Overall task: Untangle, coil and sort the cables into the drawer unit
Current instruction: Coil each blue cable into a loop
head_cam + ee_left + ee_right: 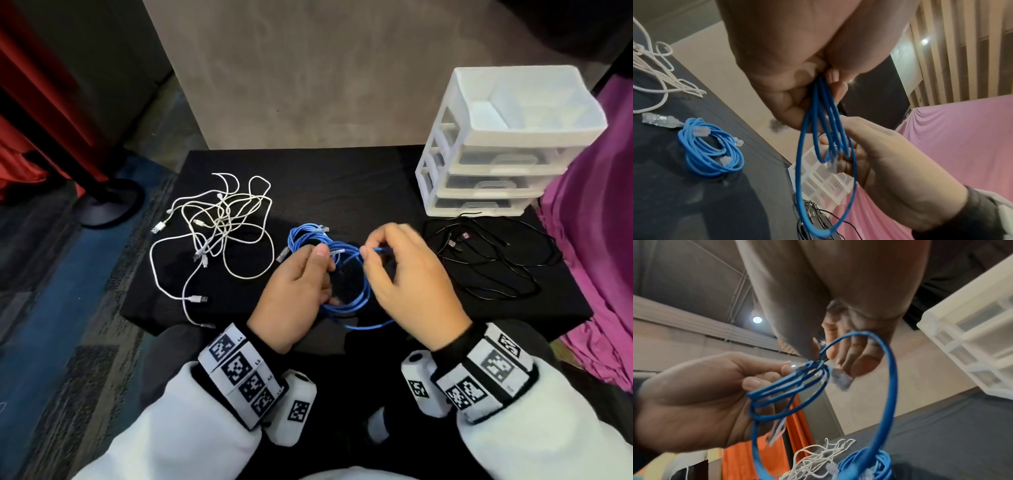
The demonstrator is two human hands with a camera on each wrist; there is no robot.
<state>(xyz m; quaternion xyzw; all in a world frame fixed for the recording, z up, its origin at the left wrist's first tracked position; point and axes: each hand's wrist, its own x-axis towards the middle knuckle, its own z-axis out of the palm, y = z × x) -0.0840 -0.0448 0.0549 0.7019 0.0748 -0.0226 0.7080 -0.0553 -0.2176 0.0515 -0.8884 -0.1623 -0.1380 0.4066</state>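
Observation:
My left hand grips a blue network cable gathered into several loops above the front of the black table. My right hand pinches that cable's free end close to the left thumb. In the right wrist view the loops hang from the left hand, and a clear plug sits by the right fingers. A second blue coil lies on the table behind the hands. The white drawer unit stands at the back right, its drawers closed.
Tangled white cables spread over the table's left half. Loose black cables lie in front of the drawer unit. Purple cloth borders the right edge. A black stand base sits on the floor at the left.

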